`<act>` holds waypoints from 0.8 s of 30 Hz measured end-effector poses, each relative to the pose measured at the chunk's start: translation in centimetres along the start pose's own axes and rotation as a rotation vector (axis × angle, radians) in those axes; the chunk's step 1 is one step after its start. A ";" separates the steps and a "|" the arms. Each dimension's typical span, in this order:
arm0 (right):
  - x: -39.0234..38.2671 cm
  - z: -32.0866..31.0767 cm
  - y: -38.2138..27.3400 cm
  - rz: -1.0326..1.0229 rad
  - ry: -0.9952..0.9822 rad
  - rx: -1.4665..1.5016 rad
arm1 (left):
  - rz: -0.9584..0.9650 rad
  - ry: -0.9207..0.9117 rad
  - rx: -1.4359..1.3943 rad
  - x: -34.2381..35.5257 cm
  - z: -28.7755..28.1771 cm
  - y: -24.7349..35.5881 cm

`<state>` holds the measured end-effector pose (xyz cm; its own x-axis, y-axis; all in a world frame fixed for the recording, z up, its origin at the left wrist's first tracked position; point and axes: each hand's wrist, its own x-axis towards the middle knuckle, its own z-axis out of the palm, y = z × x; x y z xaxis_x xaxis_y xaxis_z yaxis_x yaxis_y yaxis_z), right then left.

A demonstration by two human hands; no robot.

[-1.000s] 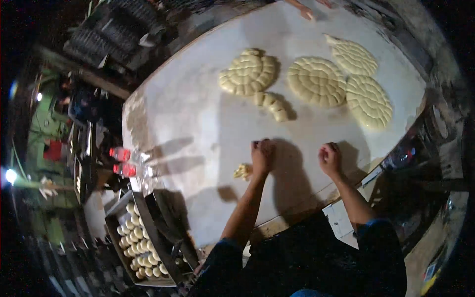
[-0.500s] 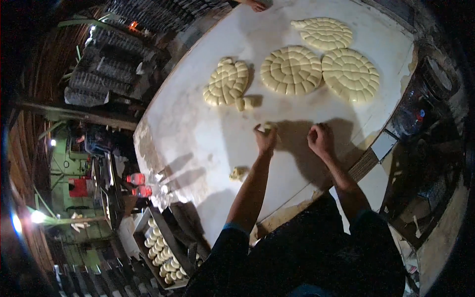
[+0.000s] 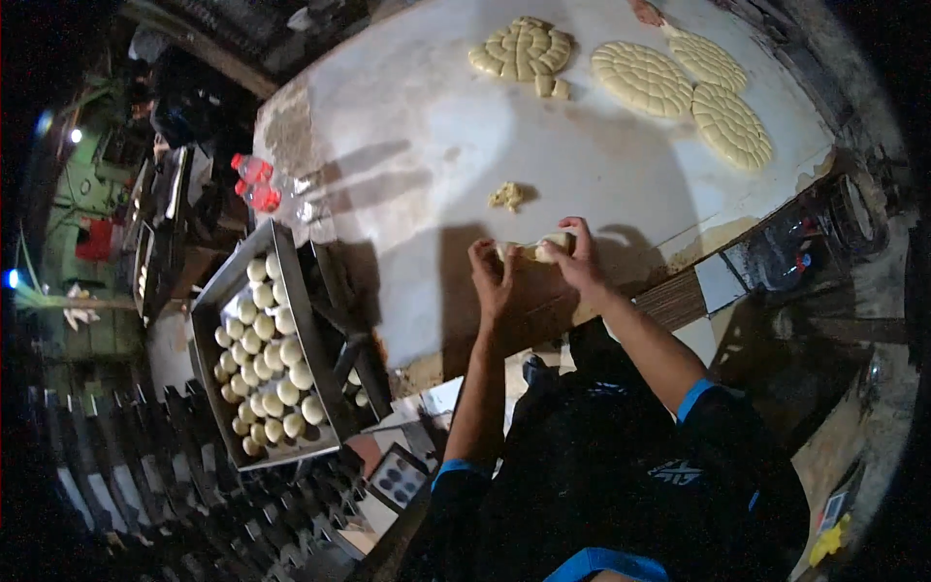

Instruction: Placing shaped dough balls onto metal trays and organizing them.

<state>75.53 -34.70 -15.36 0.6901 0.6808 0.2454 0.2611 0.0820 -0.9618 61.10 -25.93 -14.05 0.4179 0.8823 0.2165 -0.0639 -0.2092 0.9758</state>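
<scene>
Both my hands are together above the near edge of the table. My left hand (image 3: 493, 276) grips one end of some pale dough (image 3: 529, 251), and my right hand (image 3: 582, 260) has its fingers closed on the other end. Whether it is one stretched piece or two touching pieces, I cannot tell. Just beyond my hands lies a small crumbly yellowish lump (image 3: 509, 196). Farther off sits a partly used round of cut dough (image 3: 524, 50), with a few loose chunks (image 3: 551, 87) beside it.
Three scored dough rounds (image 3: 642, 78) lie at the far right, where another person's hand (image 3: 647, 12) is close to one. A metal tray (image 3: 330, 407) of several dough balls stands at left. Red-capped bottles (image 3: 260, 197) stand by the table's left edge.
My view has swung, bringing the tray of dough balls more fully into sight. My hands were apart; they have come together on the dough. The other person's hand is now near a far round.
</scene>
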 end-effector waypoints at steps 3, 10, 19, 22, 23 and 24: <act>1.1 -4.3 2.3 0.210 0.217 0.316 | 0.093 0.236 0.128 -1.9 -4.5 -2.7; 1.6 -20.0 4.8 -0.336 -0.266 -0.926 | 0.278 -0.331 1.318 -10.2 -18.6 -9.5; 11.7 -10.2 1.3 -0.359 -0.184 -0.585 | 0.083 -0.044 0.762 5.8 1.1 3.2; 8.9 -11.6 -5.1 -0.411 -0.755 -0.776 | -0.036 -0.114 0.954 -0.4 3.9 2.7; 7.1 -14.7 0.8 -0.493 -0.762 -0.631 | 0.337 -0.152 1.095 -3.5 2.8 -1.3; 9.3 -15.8 -6.1 -0.524 -0.794 -0.679 | 0.293 -0.290 1.048 -5.5 0.9 1.0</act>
<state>90.97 -40.37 -5.31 -0.1625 0.9625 0.2172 0.8616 0.2457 -0.4442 59.55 -31.35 -14.29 0.7152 0.6383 0.2846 0.5416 -0.7636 0.3516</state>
